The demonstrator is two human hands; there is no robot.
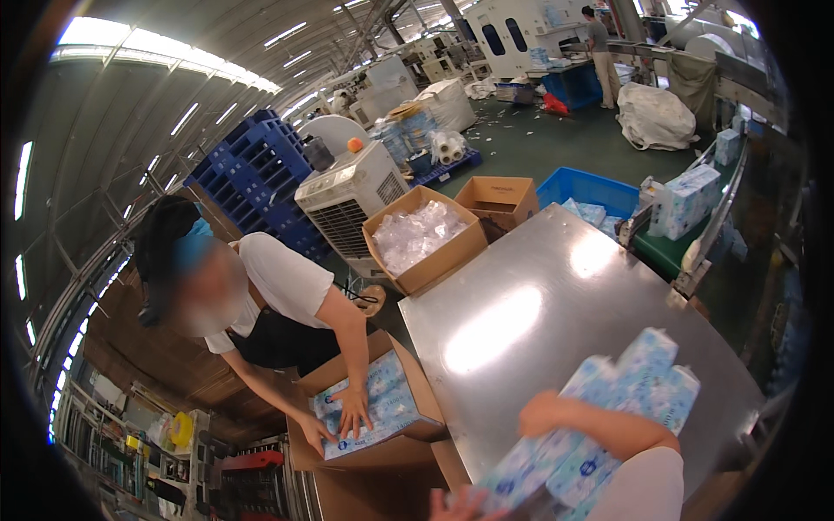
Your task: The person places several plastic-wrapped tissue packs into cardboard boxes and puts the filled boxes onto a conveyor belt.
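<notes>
- Head view: the person's right hand (pixel 546 413) is curled closed over the top edge of a bundle of blue-and-white packs (pixel 599 425), gripping it; the forearm lies across the bundle toward the lower right.
- The left hand (pixel 460 504) shows only as fingertips at the bottom edge, touching the lower end of the same bundle; how far open it is cannot be told.
- The bundle is held above the near edge of a shiny steel table (pixel 539 321), tilted, its upper end pointing up and right. About three packs can be counted at that end; the lower part is cut off by the frame.
- A co-worker (pixel 278 304) in a white shirt and dark apron bends over on the left, both hands pressed flat and open on a layer of blue-and-white packs inside an open cardboard box (pixel 408 382) just beside the table's left corner.
- Two more open cardboard boxes stand beyond the table: one (pixel 426 239) filled with clear plastic bags, one (pixel 499 200) whose contents are hard to make out.
- One blue bin (pixel 586 189) sits behind the table with packs in it, partly hidden by the table's far edge.
- One white cooling fan unit (pixel 347 204) stands before a stack of blue pallets (pixel 256 169).
- A second person stands far off at a blue bench, too small for detail.
</notes>
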